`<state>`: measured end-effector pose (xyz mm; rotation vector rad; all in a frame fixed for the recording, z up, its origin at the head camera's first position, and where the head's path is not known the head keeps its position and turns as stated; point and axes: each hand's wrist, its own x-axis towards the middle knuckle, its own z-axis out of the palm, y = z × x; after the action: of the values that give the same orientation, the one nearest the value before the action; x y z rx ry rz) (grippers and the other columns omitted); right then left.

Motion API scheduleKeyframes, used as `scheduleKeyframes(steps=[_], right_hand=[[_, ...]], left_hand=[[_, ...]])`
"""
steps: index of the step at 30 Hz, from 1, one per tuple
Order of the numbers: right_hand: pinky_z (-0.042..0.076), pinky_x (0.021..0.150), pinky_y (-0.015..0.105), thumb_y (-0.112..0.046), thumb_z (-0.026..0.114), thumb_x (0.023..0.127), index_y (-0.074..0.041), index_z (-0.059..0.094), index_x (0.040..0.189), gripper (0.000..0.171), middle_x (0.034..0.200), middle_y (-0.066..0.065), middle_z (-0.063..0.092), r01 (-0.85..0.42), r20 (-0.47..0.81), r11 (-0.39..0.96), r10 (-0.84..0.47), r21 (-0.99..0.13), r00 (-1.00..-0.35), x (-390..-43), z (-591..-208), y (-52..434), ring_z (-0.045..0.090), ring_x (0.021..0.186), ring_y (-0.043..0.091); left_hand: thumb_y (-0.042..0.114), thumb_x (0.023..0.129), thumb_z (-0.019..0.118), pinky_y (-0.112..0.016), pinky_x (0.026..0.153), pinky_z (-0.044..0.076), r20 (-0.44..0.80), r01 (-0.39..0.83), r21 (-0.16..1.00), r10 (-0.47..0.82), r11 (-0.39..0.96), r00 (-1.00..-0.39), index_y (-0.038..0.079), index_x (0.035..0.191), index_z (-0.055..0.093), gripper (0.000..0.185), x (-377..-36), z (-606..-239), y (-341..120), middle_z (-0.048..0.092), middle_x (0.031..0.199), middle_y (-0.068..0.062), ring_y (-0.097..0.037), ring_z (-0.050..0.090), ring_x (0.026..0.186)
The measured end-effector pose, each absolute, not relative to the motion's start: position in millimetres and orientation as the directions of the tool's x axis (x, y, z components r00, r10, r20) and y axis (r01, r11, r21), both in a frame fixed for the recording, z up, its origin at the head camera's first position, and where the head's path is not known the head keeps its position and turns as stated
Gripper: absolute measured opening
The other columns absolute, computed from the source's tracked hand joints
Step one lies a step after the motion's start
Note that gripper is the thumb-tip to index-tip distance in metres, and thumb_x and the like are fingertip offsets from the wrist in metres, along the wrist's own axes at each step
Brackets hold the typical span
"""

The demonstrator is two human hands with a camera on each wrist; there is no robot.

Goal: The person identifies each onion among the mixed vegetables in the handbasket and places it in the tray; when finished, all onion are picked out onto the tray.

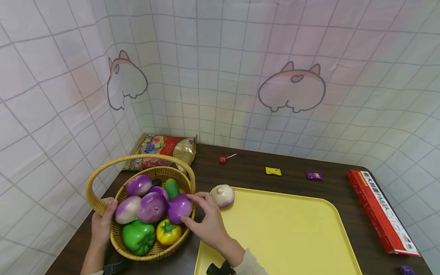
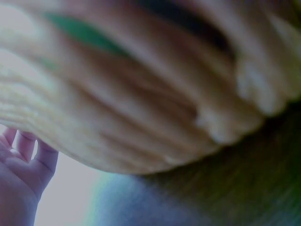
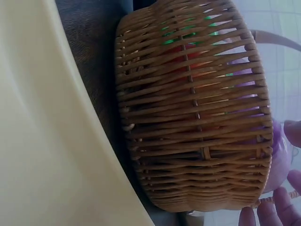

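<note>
**Right hand closing on the purple onion at the basket's right rim**

The right hand [image 1: 210, 225] is curling thumb and fingers around the purple onion [image 1: 179, 208], lying just left of its palm inside the wicker basket [image 1: 103, 204]; the left hand [image 1: 102, 225] is gripping the basket's left rim

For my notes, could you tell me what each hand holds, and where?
The right hand grips the purple onion by its side; the left hand holds the basket by its rim.

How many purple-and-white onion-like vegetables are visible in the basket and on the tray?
6: five in the wicker basket at, and one in the right hand; a pale one on the yellow tray. More may be hidden.
</note>
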<state>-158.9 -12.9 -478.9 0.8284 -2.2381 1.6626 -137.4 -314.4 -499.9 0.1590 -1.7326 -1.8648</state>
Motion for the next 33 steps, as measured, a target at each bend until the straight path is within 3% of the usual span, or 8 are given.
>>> scheduleKeyframes(steps=[13,21,33], right_hand=[[0.046,0.09,0.031,-0.023,0.083,0.077,-0.01,0.058,0.13,0.06,0.124,0.003,0.044,-0.58,0.502,0.266,-0.307,-0.77,-0.808,-153.8,-482.8,-20.8,0.05,0.109,0.016],[0.047,0.096,0.035,-0.021,0.084,0.076,-0.018,0.054,0.126,0.059,0.129,0.0,0.046,-0.559,0.484,0.209,-0.321,-0.802,-0.814,-154.3,-485.9,-19.9,0.05,0.117,0.015],[0.043,0.102,0.038,-0.018,0.083,0.077,-0.013,0.049,0.122,0.057,0.139,0.001,0.051,-0.587,0.52,0.15,-0.328,-0.796,-0.789,-152.9,-486.5,-22.7,0.051,0.125,0.02]], left_hand=[[-0.003,0.096,0.052,-0.019,0.072,0.041,0.281,0.32,0.947,-0.493,0.007,-0.823,0.007,0.083,0.053,0.016,-137.0,-499.4,-314.0,0.056,0.083,0.002,-0.011,0.05,0.075],[-0.005,0.096,0.05,-0.019,0.068,0.04,0.296,0.336,0.942,-0.473,0.0,-0.83,0.004,0.081,0.049,0.017,-137.6,-499.1,-313.8,0.055,0.078,0.003,-0.011,0.047,0.071],[-0.005,0.095,0.05,-0.019,0.068,0.038,0.296,0.34,0.94,-0.479,-0.006,-0.826,0.003,0.078,0.046,0.02,-137.3,-499.0,-313.2,0.053,0.078,0.002,-0.012,0.045,0.07]])
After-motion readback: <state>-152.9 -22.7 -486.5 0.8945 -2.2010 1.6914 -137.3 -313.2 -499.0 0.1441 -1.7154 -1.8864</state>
